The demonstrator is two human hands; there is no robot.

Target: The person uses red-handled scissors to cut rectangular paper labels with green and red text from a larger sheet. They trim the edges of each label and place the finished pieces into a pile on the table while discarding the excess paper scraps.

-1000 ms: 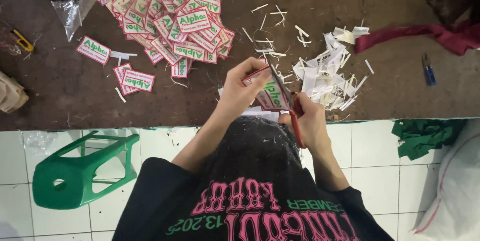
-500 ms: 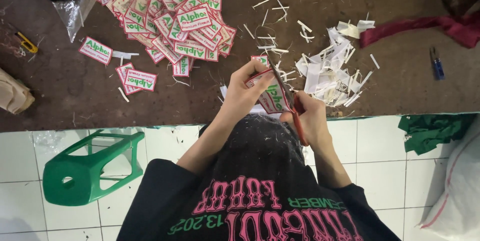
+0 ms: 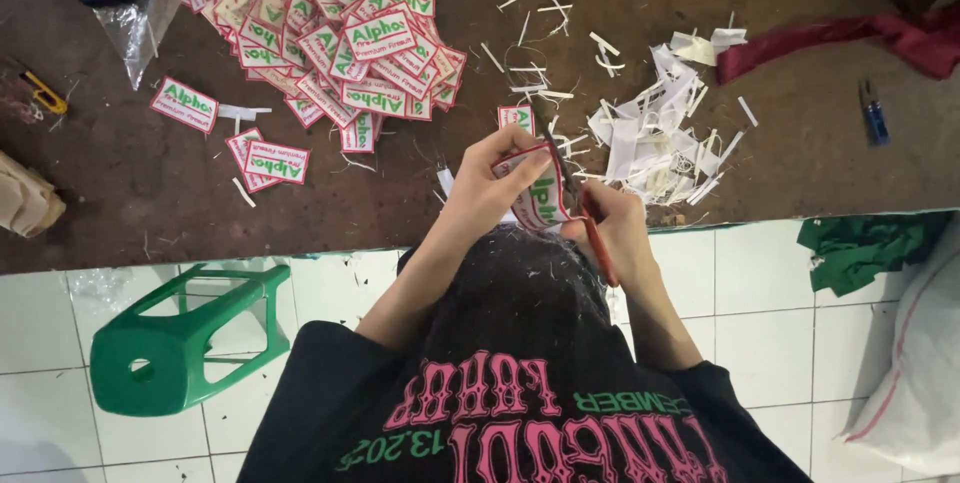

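Right at the middle, the right hand (image 3: 622,228) keeps its grip shut around the red handles of a pair of scissors (image 3: 580,211), whose dark blades point up and away across the piece being cut. The left hand (image 3: 487,186) has its grip pinching a cloth label (image 3: 540,193), thumb and fingers pressed on its near edge, so that the label bows upward between the two hands. The label is a small white rectangle with a red border and green lettering; one side curls, and the scissor blades lie against its right edge. It is held just above the front edge of the brown tabletop (image 3: 130,193), not resting on it.

Just right of the hands lies a heap of white offcuts (image 3: 650,133), thin strips and ragged scraps, with stray slivers scattered beyond it. Up and to the left sits a big pile of finished labels (image 3: 340,33) of the same white, red and green look, overlapping loosely, and a few single ones lie apart near it. A crumpled clear plastic bag (image 3: 145,3) lies at the pile's far left. A dark red cloth (image 3: 850,38) is draped at the right, with a small blue tool (image 3: 873,113) near it. Below the tabletop, a green plastic stool (image 3: 180,338) lies tipped on the white tiled floor (image 3: 760,313).
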